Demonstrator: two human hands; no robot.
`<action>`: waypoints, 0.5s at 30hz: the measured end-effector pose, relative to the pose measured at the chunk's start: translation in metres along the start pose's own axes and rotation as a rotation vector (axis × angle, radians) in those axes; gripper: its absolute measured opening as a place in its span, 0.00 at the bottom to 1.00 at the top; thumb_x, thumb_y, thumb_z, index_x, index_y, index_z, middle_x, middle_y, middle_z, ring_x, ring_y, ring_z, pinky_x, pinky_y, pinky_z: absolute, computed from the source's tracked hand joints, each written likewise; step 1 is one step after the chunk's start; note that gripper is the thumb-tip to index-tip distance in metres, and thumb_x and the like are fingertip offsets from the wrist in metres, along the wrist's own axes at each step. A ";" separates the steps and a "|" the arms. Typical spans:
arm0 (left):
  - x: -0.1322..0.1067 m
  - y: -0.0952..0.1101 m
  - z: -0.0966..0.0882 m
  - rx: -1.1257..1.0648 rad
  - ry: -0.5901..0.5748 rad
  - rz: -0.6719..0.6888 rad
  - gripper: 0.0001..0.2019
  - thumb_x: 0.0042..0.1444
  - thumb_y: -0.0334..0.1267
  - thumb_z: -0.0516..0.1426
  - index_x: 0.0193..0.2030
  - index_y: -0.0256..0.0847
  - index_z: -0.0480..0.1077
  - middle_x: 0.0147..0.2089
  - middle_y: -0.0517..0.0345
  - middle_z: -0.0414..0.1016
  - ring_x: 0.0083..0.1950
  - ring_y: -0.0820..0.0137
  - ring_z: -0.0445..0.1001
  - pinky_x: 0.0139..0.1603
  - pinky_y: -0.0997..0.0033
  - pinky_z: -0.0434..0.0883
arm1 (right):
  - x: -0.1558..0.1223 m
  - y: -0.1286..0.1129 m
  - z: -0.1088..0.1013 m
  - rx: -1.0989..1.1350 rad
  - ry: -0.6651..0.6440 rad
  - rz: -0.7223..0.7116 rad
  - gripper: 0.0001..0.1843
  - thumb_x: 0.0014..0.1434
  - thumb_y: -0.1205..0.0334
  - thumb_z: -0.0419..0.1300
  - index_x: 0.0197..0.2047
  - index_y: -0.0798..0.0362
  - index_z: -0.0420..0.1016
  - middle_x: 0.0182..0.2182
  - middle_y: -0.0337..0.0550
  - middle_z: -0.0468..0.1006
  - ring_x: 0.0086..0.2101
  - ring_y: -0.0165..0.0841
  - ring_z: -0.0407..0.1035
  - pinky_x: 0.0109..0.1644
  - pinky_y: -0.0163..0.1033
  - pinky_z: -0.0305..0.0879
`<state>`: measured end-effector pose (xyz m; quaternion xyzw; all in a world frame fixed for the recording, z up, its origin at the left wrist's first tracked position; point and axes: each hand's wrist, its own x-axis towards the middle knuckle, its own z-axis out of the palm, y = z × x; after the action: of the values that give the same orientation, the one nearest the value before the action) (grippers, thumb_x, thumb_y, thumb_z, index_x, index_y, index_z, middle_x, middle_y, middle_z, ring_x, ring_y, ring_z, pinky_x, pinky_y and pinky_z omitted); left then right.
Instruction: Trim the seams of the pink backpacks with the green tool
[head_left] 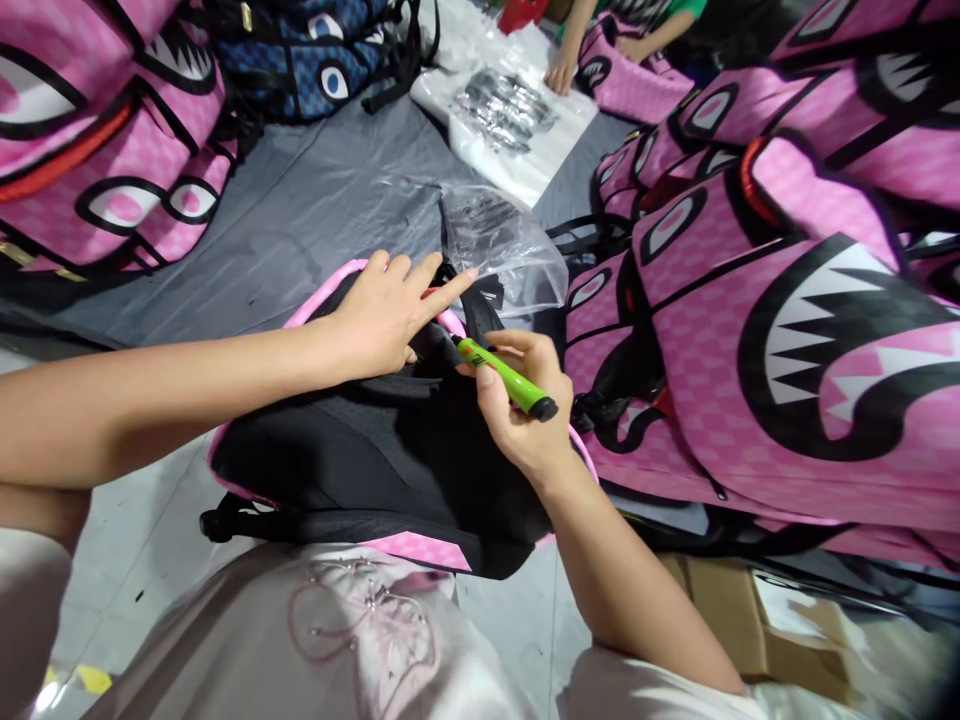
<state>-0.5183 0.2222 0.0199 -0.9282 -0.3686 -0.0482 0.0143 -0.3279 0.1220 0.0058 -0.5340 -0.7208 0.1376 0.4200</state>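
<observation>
Hands meet at the top end of a backpack (375, 450) that lies in the lower middle of the frame. Its black padded back faces up and a pink trim runs round its rim. The left hand (386, 315) rests flat on the upper end of the backpack, fingers (442, 295) stretched out and loosely spread, gripping nothing. Its forefinger points toward the right, next to a black strap (480, 310).

The right hand (517, 415) sits just beside the left, curled tight around a green pen-shaped tool (504, 377) with a black end. The tool is tilted: its tip, at the upper left, meets the black fabric near the base of the strap, and its black end points to the lower right.

Just behind the backpack a crumpled clear plastic bag (517, 250) lies on a grey sheet (315, 210) spread over the floor. Pink backpacks printed with toothy mouths and eyes are piled along the right side (810, 340) and in the upper left corner (97, 130). A blue backpack (315, 55) with the same eyes sits at the top, left of centre.

At the top centre a white bag (510, 170) carries small dark parts. Another person's hand (561, 75) rests at its far edge, next to one more pink bag. A cardboard box (720, 600) shows at the lower right, and pale floor tiles (142, 530) at the lower left.
</observation>
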 end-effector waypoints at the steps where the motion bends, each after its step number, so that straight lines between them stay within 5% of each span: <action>1: 0.000 0.000 0.001 -0.003 0.005 0.001 0.52 0.53 0.44 0.66 0.77 0.47 0.37 0.76 0.40 0.50 0.66 0.40 0.63 0.66 0.43 0.55 | 0.003 0.000 -0.003 -0.011 -0.024 -0.011 0.12 0.66 0.55 0.59 0.50 0.48 0.74 0.37 0.44 0.84 0.38 0.40 0.80 0.49 0.49 0.73; 11: 0.003 -0.001 -0.018 0.103 -0.131 0.018 0.50 0.57 0.43 0.63 0.78 0.41 0.37 0.75 0.38 0.53 0.64 0.45 0.66 0.61 0.53 0.62 | 0.047 0.002 -0.020 -0.003 -0.588 -0.198 0.10 0.62 0.63 0.64 0.48 0.50 0.81 0.45 0.43 0.85 0.46 0.38 0.78 0.57 0.47 0.66; 15: -0.001 -0.003 -0.022 0.132 -0.123 0.037 0.49 0.59 0.44 0.62 0.78 0.42 0.36 0.76 0.39 0.52 0.64 0.48 0.66 0.60 0.56 0.61 | 0.048 -0.005 -0.022 -0.050 -0.653 -0.218 0.12 0.63 0.69 0.63 0.50 0.53 0.80 0.46 0.46 0.84 0.47 0.38 0.78 0.58 0.47 0.63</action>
<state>-0.5228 0.2217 0.0411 -0.9330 -0.3541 0.0335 0.0537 -0.3178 0.1571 0.0443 -0.3916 -0.8732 0.2377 0.1662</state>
